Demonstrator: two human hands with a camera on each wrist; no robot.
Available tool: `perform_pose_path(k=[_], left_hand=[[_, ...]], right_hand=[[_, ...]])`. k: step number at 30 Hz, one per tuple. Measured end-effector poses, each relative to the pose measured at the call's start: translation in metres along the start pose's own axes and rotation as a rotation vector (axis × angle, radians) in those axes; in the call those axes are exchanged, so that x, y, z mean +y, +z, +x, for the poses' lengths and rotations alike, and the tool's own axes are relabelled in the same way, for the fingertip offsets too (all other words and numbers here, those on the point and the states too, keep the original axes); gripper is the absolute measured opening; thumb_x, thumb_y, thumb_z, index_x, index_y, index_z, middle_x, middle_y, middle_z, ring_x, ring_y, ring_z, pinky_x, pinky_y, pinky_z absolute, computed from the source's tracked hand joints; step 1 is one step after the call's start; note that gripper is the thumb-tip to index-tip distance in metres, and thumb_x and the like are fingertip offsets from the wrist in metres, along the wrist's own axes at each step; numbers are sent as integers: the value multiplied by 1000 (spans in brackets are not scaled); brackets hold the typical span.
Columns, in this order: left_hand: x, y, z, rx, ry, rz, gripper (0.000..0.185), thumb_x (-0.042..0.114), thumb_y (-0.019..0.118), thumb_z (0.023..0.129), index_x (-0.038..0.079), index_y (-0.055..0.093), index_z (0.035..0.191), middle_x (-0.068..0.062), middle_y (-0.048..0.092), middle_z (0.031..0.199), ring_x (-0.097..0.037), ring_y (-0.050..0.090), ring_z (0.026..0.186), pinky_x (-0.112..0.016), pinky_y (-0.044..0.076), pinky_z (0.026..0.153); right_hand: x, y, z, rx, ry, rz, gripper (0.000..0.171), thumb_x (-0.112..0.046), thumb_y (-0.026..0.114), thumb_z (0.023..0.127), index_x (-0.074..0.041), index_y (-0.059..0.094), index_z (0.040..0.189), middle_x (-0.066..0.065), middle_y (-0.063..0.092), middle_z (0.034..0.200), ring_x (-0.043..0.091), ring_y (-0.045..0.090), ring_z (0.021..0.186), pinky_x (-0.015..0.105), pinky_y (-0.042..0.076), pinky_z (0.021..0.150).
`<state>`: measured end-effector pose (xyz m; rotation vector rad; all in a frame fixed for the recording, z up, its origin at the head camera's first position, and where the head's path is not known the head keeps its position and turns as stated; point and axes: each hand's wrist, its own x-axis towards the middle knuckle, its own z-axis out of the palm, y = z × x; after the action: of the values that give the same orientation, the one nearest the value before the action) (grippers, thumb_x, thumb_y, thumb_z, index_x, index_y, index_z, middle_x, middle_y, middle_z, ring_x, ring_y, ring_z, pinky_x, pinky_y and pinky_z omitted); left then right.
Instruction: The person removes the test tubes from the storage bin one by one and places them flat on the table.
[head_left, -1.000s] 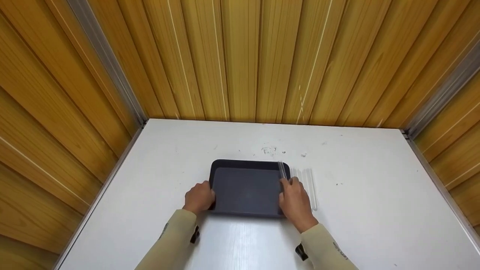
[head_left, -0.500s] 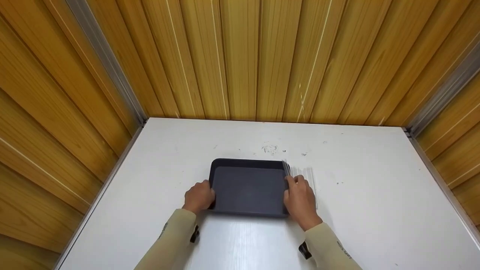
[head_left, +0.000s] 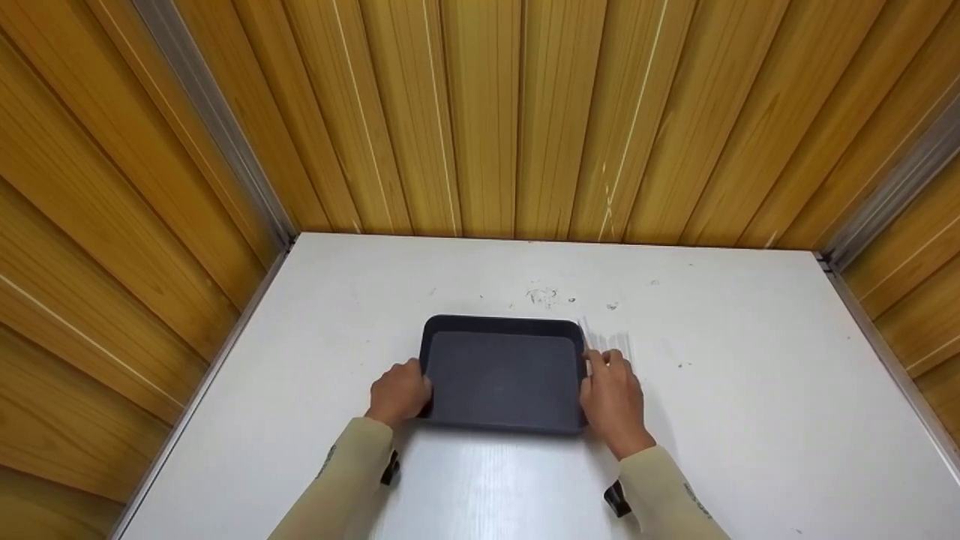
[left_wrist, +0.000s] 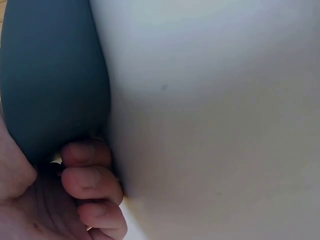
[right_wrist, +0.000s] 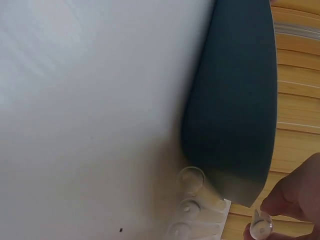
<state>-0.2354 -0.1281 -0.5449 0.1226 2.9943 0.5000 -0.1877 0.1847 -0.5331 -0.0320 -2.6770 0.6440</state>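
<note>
A dark shallow rectangular tray [head_left: 499, 382] lies on the white table. My left hand [head_left: 399, 391] grips its left wall; in the left wrist view, curled fingertips [left_wrist: 90, 180] show beside the tray's corner [left_wrist: 55, 75]. At the tray's right wall, my right hand [head_left: 615, 401] pinches a clear tube [right_wrist: 261, 229] between thumb and fingers. That tube's far end sticks out past the hand in the head view. Several more clear tubes [head_left: 621, 345] lie side by side on the table just right of the tray, partly hidden by the right hand. No tubes show inside the tray.
The white table [head_left: 735, 420] bears a few dark scuff marks [head_left: 541, 297] behind the tray. Yellow wood-look panels [head_left: 480, 120] wall it at the back and both sides, with grey metal posts [head_left: 217, 112] at the corners.
My right hand has moved right with the clear tube, from over the tray's inner right side to its right rim and the tubes beyond. The left hand stays put on the tray.
</note>
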Motion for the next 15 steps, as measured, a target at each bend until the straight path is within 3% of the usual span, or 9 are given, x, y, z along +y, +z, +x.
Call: perform_pose_path(k=[15], left_hand=[[1,0,2,-18,-21,-2,23,20,51,92,0,61,95,-17,66,84,-31,65,73,-46,50,62]], right_hand=[[20,-1,-2,46,14,-22,31,4,58,82,-1,65,111,23,59,101,40,59,88,50,47,70]])
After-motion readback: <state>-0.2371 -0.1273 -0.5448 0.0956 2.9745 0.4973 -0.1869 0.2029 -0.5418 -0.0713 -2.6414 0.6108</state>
